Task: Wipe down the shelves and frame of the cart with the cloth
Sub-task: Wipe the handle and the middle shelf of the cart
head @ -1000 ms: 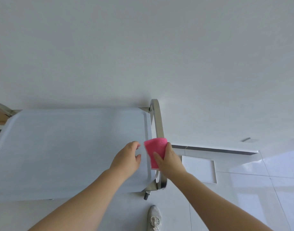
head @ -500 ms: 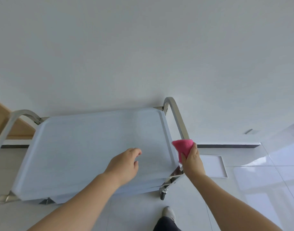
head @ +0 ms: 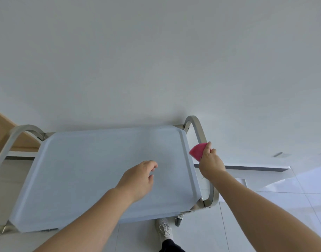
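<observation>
Pink cloth point(head: 198, 151) is gripped in the right hand point(head: 210, 164), bunched between the thumb and the curled fingers point(head: 209, 146), with most of the fabric jutting out to the left of the fingertips and pressed against the steel handle bar point(head: 198, 132) on the right side of the cart; a second ago the cloth was held nearer the front of that bar, close to the shelf's right rim, and since then it has been carried up and back along the bar, while the view has swung so that more of the cart is seen; from this it is judged that the frame is being wiped at present, with the stroke running toward the rear bend of the handle. Beyond the fingertips the cloth is wrapped partly over the bar, so contact is made by fabric rather than skin, as far as can be told. The left hand point(head: 138, 179) is held over the pale blue top shelf point(head: 94, 171), fingers loosely curled and holding nothing; whether it touches the surface cannot be told. The lower shelves are hidden beneath the top one, and the left handle point(head: 6, 148) is judged still to be done.
</observation>
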A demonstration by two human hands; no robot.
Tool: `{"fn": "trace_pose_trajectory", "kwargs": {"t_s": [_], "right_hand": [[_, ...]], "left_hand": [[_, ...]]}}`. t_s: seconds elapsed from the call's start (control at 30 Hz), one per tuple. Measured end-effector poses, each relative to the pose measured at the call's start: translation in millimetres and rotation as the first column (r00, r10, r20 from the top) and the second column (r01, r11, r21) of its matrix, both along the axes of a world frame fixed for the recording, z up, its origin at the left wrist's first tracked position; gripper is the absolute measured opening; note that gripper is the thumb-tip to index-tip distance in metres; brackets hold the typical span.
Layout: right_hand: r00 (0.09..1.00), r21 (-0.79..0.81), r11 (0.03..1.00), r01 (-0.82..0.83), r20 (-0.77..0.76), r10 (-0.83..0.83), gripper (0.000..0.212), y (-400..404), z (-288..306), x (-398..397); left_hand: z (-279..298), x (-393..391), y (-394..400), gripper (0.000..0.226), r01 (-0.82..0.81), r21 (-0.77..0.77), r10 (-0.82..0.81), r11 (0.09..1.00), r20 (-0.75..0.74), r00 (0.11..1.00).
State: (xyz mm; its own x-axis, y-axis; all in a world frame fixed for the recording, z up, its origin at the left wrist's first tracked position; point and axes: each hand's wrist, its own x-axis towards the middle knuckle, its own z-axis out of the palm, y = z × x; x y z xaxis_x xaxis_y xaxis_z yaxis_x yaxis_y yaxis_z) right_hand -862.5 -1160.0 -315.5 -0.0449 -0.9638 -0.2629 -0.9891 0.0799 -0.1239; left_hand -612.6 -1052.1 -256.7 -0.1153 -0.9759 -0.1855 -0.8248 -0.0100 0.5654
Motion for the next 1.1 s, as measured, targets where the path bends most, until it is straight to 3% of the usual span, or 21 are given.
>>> {"fn": "trace_pose_trajectory", "kwargs": {"t_s": [0.3,0.47,0.77,0.9,1.03,1.1], "right_hand": [[0.998,0.037,0.999,-0.036,-0.041,0.037,0.088,-92.2,-0.8,23.4],[0.992,0.057,0.993,-0.098,-0.072,0.102,0.078,-146.2,4.0,37.8],[0.914,0.244,0.924,-0.293,-0.211,0.345,0.03,-209.1,15.1,64.8],[0.92,0.307,0.919,-0.249,-0.221,0.323,0.01,-217.1,18.6,73.9],[0.861,0.168,0.916,-0.364,-0.316,0.4,0.032,-209.4,26.6,80.3],[0.834,0.068,0.882,-0.467,-0.297,0.465,0.03,-199.8,36.3,93.7]], "left_hand": [[-6.6,0.9,-68.2,0.033,-0.063,0.049,0.063,0.997,0.0,0.998],[-7.9,8.2,-92.0,0.035,-0.118,0.047,0.119,0.992,-0.003,0.993],[-8.2,33.8,-96.8,0.034,-0.238,0.054,0.237,0.97,0.021,0.971],[-4.4,49.2,-87.3,0.035,-0.283,0.033,0.282,0.959,0.04,0.959],[3.9,67.4,-71.6,0.035,-0.331,0.008,0.331,0.943,0.044,0.943],[11.1,78.1,-64.2,0.034,-0.357,-0.016,0.357,0.934,0.031,0.934]]}}
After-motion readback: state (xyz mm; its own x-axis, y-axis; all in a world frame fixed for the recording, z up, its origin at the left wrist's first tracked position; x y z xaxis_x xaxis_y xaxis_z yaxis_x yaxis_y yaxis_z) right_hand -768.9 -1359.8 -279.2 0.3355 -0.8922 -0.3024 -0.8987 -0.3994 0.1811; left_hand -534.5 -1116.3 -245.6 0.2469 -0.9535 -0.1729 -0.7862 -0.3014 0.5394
